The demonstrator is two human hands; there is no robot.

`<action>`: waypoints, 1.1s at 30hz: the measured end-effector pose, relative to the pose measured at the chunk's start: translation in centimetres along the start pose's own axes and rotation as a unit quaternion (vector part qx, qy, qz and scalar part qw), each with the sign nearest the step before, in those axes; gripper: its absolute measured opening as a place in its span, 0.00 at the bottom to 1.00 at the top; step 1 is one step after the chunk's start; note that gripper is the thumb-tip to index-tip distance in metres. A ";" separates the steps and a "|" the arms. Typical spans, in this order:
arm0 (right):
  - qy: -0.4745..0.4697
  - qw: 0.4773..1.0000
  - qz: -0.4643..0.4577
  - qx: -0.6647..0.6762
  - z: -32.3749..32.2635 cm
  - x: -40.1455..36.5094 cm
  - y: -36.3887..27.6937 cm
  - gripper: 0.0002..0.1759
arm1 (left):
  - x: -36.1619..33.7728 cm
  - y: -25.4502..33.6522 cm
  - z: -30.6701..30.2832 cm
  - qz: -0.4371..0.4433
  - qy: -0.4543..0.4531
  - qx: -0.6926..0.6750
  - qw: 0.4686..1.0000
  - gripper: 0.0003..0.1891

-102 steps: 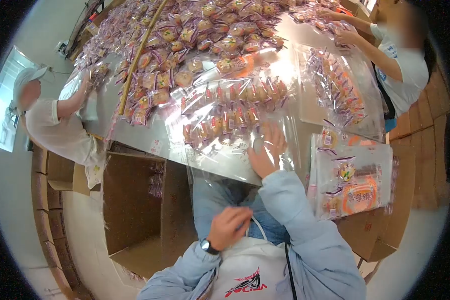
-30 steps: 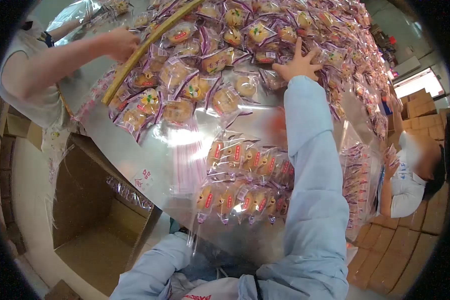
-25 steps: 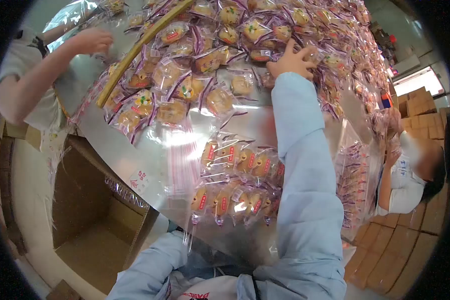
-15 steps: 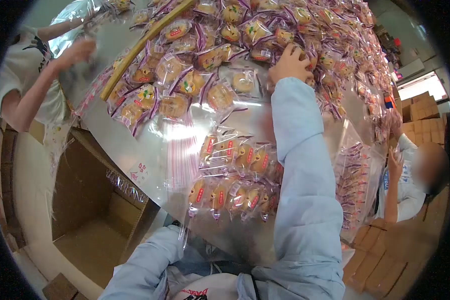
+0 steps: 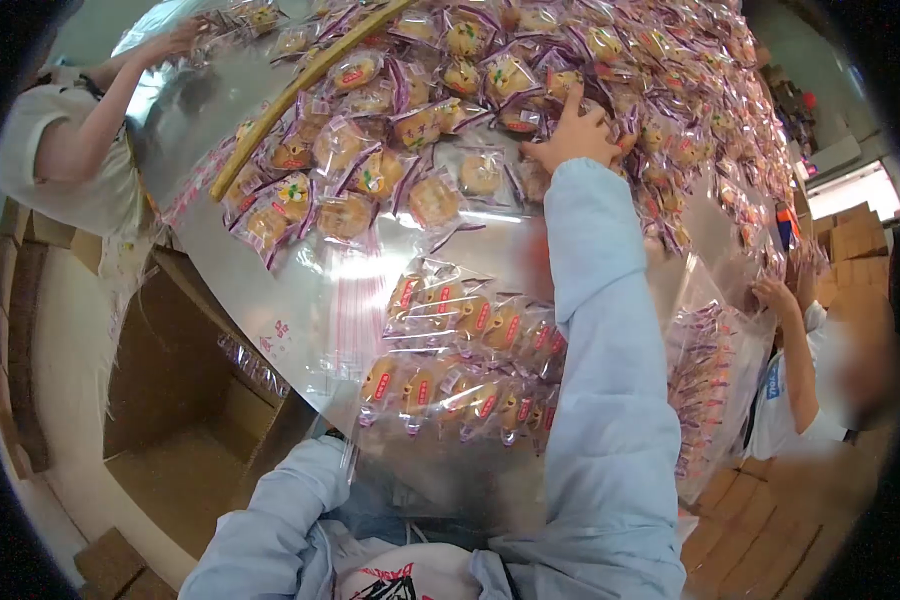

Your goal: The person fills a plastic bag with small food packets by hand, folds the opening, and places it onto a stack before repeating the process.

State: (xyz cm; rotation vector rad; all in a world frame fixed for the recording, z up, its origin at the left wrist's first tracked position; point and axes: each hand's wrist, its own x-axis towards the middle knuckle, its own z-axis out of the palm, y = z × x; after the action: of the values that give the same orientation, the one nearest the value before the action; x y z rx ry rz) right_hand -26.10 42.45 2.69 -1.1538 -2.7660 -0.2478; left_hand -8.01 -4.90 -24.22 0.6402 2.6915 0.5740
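Note:
My right hand (image 5: 580,138) reaches across the table with fingers spread, over the near edge of a heap of small wrapped cakes (image 5: 510,75). Its fingertips are among the packets; none is visibly gripped. Under my right forearm lies a clear plastic bag (image 5: 440,490) with two rows of wrapped cakes (image 5: 470,315), their red labels showing. My left sleeve (image 5: 305,480) comes to the bag's left edge at the table's front. The left hand itself is hidden there, so its fingers cannot be made out.
A yellow wooden strip (image 5: 305,95) lies across the heap's left side. An open cardboard box (image 5: 170,400) stands below the table's left edge. Another filled bag (image 5: 710,375) lies at right. Co-workers (image 5: 70,150) stand left and right, and stacked cartons (image 5: 855,240) are behind.
My right hand's fingers have spread from a more curled pose over the packets. The bag has shifted slightly left. The left co-worker's arm reached up the table; the right co-worker's hand moved toward the other bag.

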 end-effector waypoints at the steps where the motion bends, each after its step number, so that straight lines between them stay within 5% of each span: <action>1: 0.012 1.000 0.003 -0.005 0.6 0.0 -0.1 0.72 | 0.0 0.1 0.1 -0.004 0.000 -0.001 1.000 0.22; 7: 0.066 0.997 -0.039 0.002 1.5 -0.8 -0.4 0.63 | -0.3 0.2 0.6 -0.019 -0.002 -0.004 1.000 0.21; 16: -0.031 0.996 -0.078 -0.023 0.0 2.2 -1.7 0.76 | -0.4 0.9 0.2 -0.024 -0.014 -0.004 1.000 0.20; 21: 0.042 0.995 -0.072 -0.060 1.5 1.3 -1.9 0.52 | -0.2 1.0 -0.3 -0.025 -0.014 -0.007 1.000 0.19; 33: 0.035 0.969 -0.202 0.139 -5.1 -3.0 5.4 0.41 | -0.6 1.0 0.3 -0.027 -0.032 -0.038 0.998 0.17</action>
State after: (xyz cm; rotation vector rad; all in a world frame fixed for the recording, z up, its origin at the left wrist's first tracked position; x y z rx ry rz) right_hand -19.88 43.06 7.67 -0.5022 -2.8284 0.0619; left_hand -7.03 -4.25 -23.85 0.5535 2.6061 0.6279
